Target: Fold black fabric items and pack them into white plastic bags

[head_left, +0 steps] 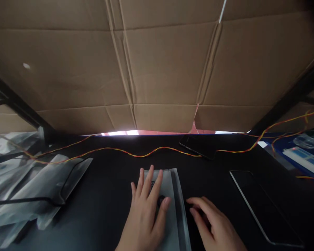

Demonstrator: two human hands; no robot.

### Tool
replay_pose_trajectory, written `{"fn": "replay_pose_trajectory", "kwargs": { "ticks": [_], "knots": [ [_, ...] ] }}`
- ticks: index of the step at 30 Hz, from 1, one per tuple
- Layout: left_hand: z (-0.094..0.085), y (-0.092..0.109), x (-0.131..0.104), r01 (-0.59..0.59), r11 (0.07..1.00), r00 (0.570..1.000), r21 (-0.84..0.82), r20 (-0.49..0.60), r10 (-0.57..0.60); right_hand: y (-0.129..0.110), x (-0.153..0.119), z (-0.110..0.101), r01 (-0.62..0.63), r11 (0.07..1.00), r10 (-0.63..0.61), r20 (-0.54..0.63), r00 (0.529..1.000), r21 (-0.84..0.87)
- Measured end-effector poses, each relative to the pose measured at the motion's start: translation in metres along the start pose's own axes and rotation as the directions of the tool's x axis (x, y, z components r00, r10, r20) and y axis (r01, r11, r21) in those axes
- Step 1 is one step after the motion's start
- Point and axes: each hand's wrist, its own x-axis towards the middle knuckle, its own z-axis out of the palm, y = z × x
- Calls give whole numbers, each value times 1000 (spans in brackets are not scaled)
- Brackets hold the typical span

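A translucent plastic bag (170,188) with dark print lies flat on the black table in front of me. My left hand (146,209) rests on it with the fingers spread, covering much of the print. Just right of the bag's edge is my right hand (214,223), its fingers curled and the thumb and forefinger slightly apart. Nothing shows between those fingertips, and the bag's side seam is close by. What is inside the bag, if anything, is hidden.
Several filled plastic bags (36,191) are heaped at the left. A large phone-like dark slab (267,209) lies at the right, a smaller phone (199,146) farther back. A red-yellow twisted wire (141,155) crosses the table. Cardboard (170,66) stands behind.
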Motion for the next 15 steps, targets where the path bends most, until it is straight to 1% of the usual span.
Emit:
{"fn": "replay_pose_trajectory", "kwargs": {
  "ticks": [1,2,5,8,11,13,15],
  "knots": [
    [-1,-3,-5,-35,999,999,-2,-14,35,-5,6,-1,38,997,-39,-11,999,-66],
    [-2,-6,-9,-73,997,997,6,-17,74,-9,11,0,51,992,-52,-7,999,-119],
    [2,-12,-19,-154,985,988,74,-2,155,-20,20,10,41,981,-37,24,999,-189],
    [6,-13,-23,-171,972,984,159,-28,177,-26,24,19,-2,989,2,-3,1000,-149],
    [7,-13,-22,-227,956,971,184,-32,237,-30,28,25,-35,993,33,-26,999,-110],
    [5,-14,-23,-248,949,967,194,-11,255,-33,32,28,-18,997,16,-26,1000,-76],
    [2,-20,-25,-226,946,973,232,6,231,-39,34,28,10,1000,-10,10,1000,-5]
  ]
}}
